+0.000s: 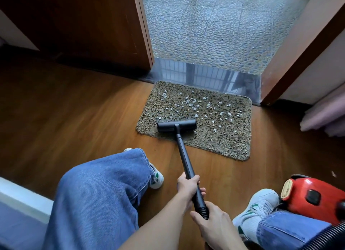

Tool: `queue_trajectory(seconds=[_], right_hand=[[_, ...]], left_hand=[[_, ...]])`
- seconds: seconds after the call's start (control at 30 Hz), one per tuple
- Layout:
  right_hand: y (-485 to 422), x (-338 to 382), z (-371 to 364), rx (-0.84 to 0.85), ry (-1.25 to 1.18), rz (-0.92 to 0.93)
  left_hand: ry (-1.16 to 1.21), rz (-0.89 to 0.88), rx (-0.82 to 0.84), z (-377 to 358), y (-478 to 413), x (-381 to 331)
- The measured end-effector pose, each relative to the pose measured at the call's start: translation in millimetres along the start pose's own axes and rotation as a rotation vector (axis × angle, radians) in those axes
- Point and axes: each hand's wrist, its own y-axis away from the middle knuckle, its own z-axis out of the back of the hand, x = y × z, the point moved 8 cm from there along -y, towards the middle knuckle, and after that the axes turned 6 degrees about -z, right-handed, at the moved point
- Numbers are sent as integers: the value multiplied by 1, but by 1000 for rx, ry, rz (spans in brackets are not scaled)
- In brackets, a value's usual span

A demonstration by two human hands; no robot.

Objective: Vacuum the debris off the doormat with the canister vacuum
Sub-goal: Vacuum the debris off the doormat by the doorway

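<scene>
Mat [224, 137] lies on the wood floor [74, 109], ahead of both your hands and against the threshold [205, 74]. Pale debris [188, 102] is scattered over its far and right parts, beyond the nozzle [176, 125]. The nozzle sits flat on the mat's near-left part, straight out from your left hand [187, 186] along the wand [183, 156].

Left hand is wrapped round the wand, fingers curled over to the right side. Right hand [214, 229] is just behind it, nearer your body, gripping the ribbed lower end of the wand with the thumb along the left.

Red canister [309, 195] sits on the floor to the right of your right hand, just beside your right shoe [261, 205]. Black hose [324, 234] runs below it at the frame's corner. Left knee in jeans [97, 193] is left of the left hand, left shoe [156, 178] past it.

Brown door [84, 25] stands open, far ahead-left of the hands. Pebble paving [214, 25] lies outside the threshold.
</scene>
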Motion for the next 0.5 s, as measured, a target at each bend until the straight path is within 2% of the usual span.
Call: queue_trajectory(seconds=[0.23, 0.5], right_hand=[[10, -5, -4, -15, 68, -3], [-24, 15, -6, -1, 76, 28]], left_hand=[[-6, -6, -39, 1, 9, 11], [35, -3, -48, 11, -25, -11]])
